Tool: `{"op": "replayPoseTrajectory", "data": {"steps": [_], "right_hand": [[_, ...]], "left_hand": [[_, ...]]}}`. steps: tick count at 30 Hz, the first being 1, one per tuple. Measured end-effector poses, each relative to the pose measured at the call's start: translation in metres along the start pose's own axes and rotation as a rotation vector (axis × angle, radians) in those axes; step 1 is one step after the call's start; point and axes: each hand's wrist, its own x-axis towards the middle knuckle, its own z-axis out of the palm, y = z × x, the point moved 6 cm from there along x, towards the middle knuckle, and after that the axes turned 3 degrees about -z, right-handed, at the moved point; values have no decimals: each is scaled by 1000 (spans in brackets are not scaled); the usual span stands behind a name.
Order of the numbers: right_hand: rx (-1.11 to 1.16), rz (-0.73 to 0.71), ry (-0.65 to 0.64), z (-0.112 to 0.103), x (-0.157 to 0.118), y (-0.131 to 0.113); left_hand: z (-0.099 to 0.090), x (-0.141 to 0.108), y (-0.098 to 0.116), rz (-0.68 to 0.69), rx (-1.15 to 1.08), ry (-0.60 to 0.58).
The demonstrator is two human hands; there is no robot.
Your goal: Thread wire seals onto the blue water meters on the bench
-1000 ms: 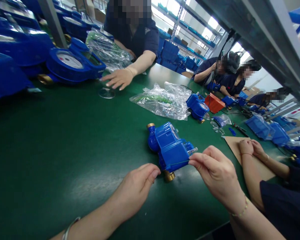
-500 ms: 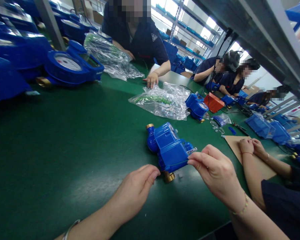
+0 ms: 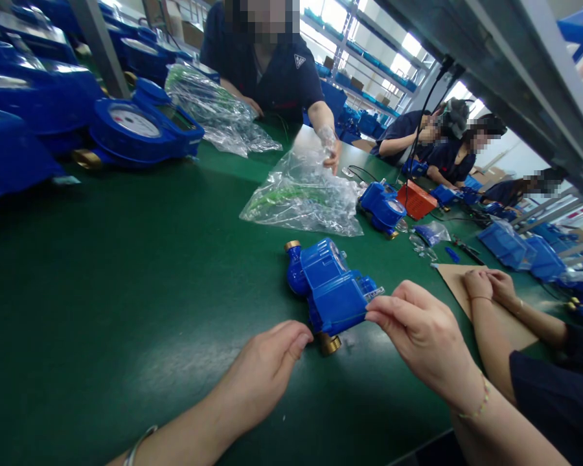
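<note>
A blue water meter [image 3: 337, 298] with brass threaded ends lies on the green tabletop between my hands. My right hand [image 3: 425, 333] is closed in a pinch at the meter's right corner. A thin green wire [image 3: 347, 319] runs along the casing's lower edge to those fingertips. A small clear tag [image 3: 374, 293] sticks out just above them. My left hand [image 3: 272, 362] is closed, its fingertips pressed together by the meter's lower left edge, near the brass end [image 3: 330, 344]. Whatever is between the left fingertips is too small to make out.
Across the table, a co-worker's hand [image 3: 332, 157] lifts a clear plastic bag [image 3: 304, 200] with green strands. Another person's clasped hands [image 3: 488, 285] rest on cardboard [image 3: 502, 317] at right. More blue meters [image 3: 131, 129] stand at left; another meter [image 3: 383, 207] is beyond mine.
The co-worker's hand opposite has moved right and up, pulling up the top of the plastic bag. My hands and the water meter have barely moved.
</note>
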Motion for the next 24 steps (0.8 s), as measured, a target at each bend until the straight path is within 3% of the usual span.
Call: {"op": "replayPoseTrajectory", "data": {"steps": [7,14,18,24], "right_hand": [[23,-1,-10,6,1,1],[-42,-6,-95,37,-7,-18],[-75,-1,-135,44,-15,-26],[173,140,-111,38,-35,-10]], "left_hand": [[-3,0,6,23,52,59],[-19,1,8,-34,238,172],[-22,0,11,-68,335,153],[-38,-5,-2,-133,521,36]]}}
